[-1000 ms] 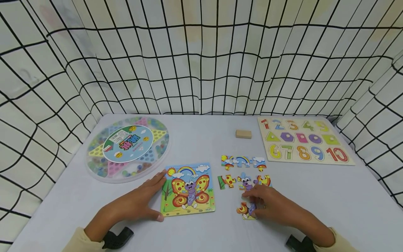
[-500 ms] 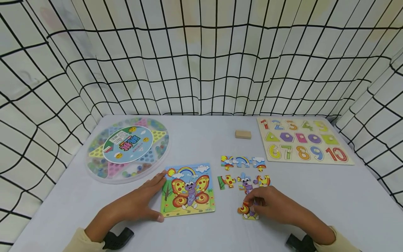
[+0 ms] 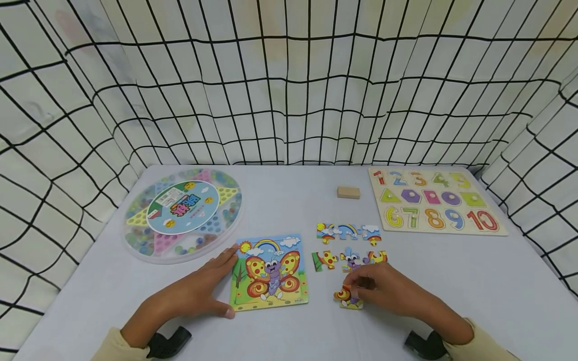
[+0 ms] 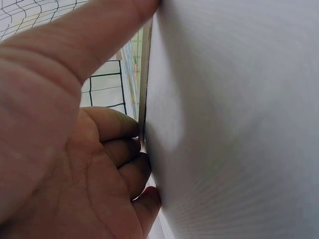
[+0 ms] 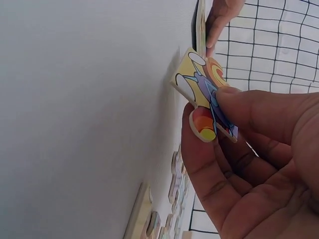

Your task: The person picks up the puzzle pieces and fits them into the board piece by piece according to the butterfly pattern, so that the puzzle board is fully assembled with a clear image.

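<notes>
Evidently my right hand [image 3: 378,291] pinched the butterfly piece [image 5: 202,84], probably for fine control, between three and four o'clock from the picture board [image 3: 271,271], whose nine-o'clock edge my widely spread left hand [image 3: 195,292] touched, presumably to steady it

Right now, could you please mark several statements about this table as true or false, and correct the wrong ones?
1. The right hand pinches a flat, colourful puzzle piece. True.
2. A small tan rectangular wooden block lies apart from the cream rectangular number board. True.
3. The left hand grips the wooden block. False: it touches the square butterfly-printed board.
4. The number 10 is blue. False: it is red.
5. A round clear case of coloured balls lies nearer the left hand than the right. True.
</notes>
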Available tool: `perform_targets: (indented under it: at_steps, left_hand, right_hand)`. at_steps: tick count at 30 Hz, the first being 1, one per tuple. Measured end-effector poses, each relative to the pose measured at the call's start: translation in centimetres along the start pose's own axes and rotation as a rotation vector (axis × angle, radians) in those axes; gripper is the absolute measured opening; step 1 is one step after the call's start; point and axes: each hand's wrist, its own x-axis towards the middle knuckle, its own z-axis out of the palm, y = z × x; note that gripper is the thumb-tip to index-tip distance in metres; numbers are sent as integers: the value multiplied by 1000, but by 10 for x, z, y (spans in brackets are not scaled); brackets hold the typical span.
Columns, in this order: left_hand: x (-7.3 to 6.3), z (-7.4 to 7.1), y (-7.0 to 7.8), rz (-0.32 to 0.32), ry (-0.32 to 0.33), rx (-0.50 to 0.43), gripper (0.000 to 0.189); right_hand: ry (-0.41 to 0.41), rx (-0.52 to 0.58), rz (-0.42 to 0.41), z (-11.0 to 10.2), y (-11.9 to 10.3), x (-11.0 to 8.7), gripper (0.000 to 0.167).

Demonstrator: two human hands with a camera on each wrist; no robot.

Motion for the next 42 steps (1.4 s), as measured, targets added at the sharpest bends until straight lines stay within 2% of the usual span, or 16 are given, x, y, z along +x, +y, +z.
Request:
perform_targets:
  at_steps: [17, 25, 30, 42]
  left_hand:
    - [1, 1, -1, -2, 0, 5, 116]
    - [1, 1, -1, -4, 2, 3, 116]
    - [0, 1, -1, 5, 3, -1, 115]
    - [-1, 0, 0, 31, -2, -19, 116]
  right_hand:
    - [-32, 6, -51, 14, -13, 35, 14]
    - [-19, -15, -55, 22, -29, 49, 13]
    - [-19, 15, -63, 27, -38, 56, 14]
    - [-47, 63, -146, 43, -53, 77, 14]
